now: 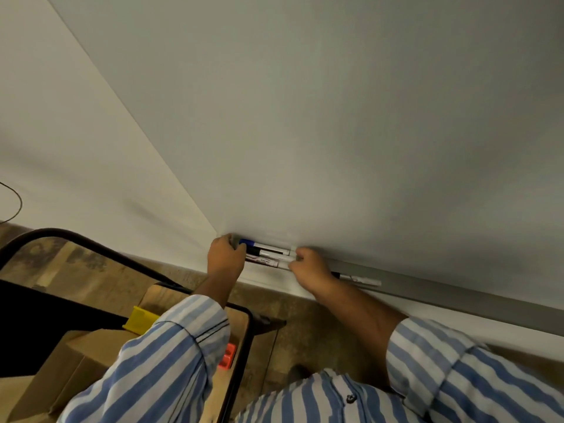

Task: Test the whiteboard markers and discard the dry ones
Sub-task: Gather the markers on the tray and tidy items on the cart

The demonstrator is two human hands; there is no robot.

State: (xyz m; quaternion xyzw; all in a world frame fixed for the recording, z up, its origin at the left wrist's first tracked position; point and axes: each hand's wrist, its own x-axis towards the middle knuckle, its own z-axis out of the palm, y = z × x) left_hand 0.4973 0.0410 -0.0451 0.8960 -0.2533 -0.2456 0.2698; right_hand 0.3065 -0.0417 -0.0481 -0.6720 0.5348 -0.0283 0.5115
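A blank whiteboard (335, 117) fills the upper view, with a grey marker tray (427, 288) along its bottom edge. Three markers lie side by side at the tray's left end: a blue-capped one (262, 244), a black-capped one (268, 251) and a dark red one (264, 262). My left hand (224, 259) curls its fingers round their cap ends. At the opposite ends of the same markers, my right hand (311, 270) has its fingers curled round them. Another black-capped marker (360, 279) lies alone in the tray to the right.
Below left stands a black-framed cart (241, 346) holding a cardboard box (76, 361), a yellow piece (139, 320) and a red block (227, 357). The floor is brown carpet. A thin cable (16, 206) hangs by the wall at the far left.
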